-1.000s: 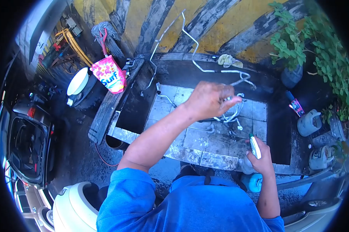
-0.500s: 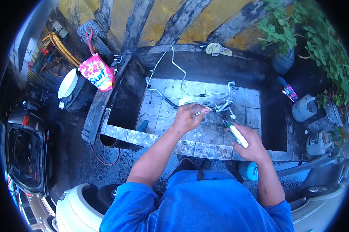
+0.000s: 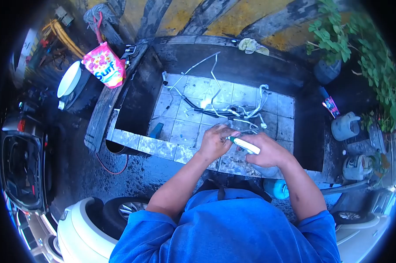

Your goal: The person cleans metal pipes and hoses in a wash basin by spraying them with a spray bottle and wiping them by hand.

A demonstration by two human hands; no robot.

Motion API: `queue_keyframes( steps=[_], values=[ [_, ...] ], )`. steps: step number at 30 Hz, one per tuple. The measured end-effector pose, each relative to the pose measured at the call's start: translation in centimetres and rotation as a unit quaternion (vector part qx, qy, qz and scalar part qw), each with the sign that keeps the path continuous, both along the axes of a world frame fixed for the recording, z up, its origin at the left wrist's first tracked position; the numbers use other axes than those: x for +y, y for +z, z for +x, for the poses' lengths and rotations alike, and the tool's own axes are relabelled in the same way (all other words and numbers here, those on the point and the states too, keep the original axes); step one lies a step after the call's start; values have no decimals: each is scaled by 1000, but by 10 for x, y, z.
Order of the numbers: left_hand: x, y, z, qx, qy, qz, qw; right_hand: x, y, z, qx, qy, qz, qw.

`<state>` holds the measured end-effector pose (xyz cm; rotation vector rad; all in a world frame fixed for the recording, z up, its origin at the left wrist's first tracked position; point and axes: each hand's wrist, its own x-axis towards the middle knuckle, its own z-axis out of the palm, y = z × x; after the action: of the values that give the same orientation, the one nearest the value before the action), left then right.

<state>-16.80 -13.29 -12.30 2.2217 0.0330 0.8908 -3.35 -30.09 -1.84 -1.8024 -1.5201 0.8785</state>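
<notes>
My right hand (image 3: 268, 150) is wrapped round a spray bottle (image 3: 247, 145) with a white and green trigger head. Its pale, see-through body shows partly below the hand. The green nozzle points left, close to the fingers of my left hand (image 3: 216, 142). Those fingers are closed on what looks like the end of a thin metal pipe, mostly hidden by the hand. Beyond both hands, a tangle of bent metal pipes (image 3: 215, 83) with a black hose section (image 3: 198, 108) lies in the tiled basin (image 3: 198, 87).
A pink Surf detergent bag (image 3: 105, 65) stands on the left ledge, near a white basin (image 3: 70, 79). A cloth (image 3: 252, 46) lies on the back wall. Plastic jugs (image 3: 344, 126) and plants line the right. The tiled front rim (image 3: 158, 147) runs before me.
My right hand has brought the spray bottle left and up, so its nozzle is now beside my left hand. My left hand has moved slightly down. The pipes have shifted in the basin.
</notes>
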Motion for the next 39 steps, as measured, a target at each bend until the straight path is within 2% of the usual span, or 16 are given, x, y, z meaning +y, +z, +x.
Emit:
queue_keyframes(
  steps=[8, 13, 24, 27, 33, 36, 39],
  values=[
    [-20, 9, 8, 41, 124, 14, 991, 5, -14, 27, 23, 57, -10, 998],
    [-34, 0, 19, 91, 176, -27, 980, 6, -10, 38, 2, 105, -54, 993],
    [-31, -6, 26, 61, 202, -17, 977, 14, -27, 49, -8, 117, -5, 993],
    [-28, -6, 27, 53, 200, -10, 978, 17, -29, 49, -42, 119, -11, 992],
    [-24, -3, 29, 71, 203, -15, 976, 19, -25, 49, -7, 104, -5, 994],
    [-24, -6, 28, 130, 192, -20, 973, 19, -24, 50, -39, 108, -25, 993],
    [-25, -1, 28, 91, 201, 3, 975, 18, -28, 50, -56, 112, -32, 992]
  ],
)
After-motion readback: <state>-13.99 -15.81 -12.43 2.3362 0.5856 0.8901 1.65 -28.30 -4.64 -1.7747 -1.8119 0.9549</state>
